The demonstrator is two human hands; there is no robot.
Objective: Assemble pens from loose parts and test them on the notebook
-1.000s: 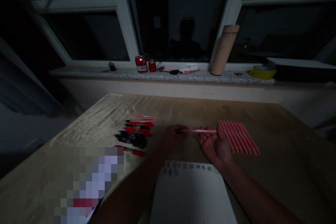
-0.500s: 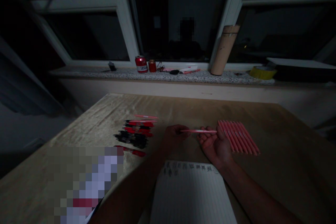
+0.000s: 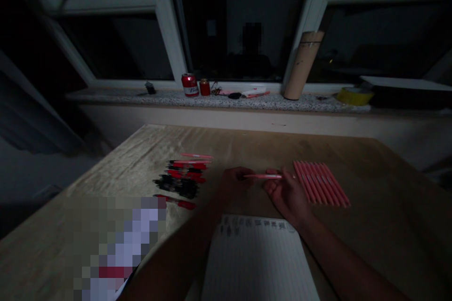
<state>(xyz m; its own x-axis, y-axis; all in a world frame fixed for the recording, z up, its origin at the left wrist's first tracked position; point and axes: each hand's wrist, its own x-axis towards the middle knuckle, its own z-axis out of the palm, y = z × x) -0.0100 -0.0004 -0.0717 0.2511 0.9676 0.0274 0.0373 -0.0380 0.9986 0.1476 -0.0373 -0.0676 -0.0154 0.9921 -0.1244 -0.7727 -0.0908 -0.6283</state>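
A pink pen lies level between my two hands above the table. My left hand pinches its left end. My right hand grips the other end between thumb and fingers, palm turned up. Right of it, several pink pens lie side by side in a neat slanted row. On the left is a loose pile of red pens and black pens, with a pink pen at its far side. A lined notebook with pen scribbles along its top lies in front of me.
On the stone windowsill stand a red can, a small red jar, a tall tan cylinder and a roll of yellow tape. A blurred-out patch covers the table's near left.
My right hand's thumb and fingers have shifted left along the pink pen and closed on its right end. The left hand stays about where it was.
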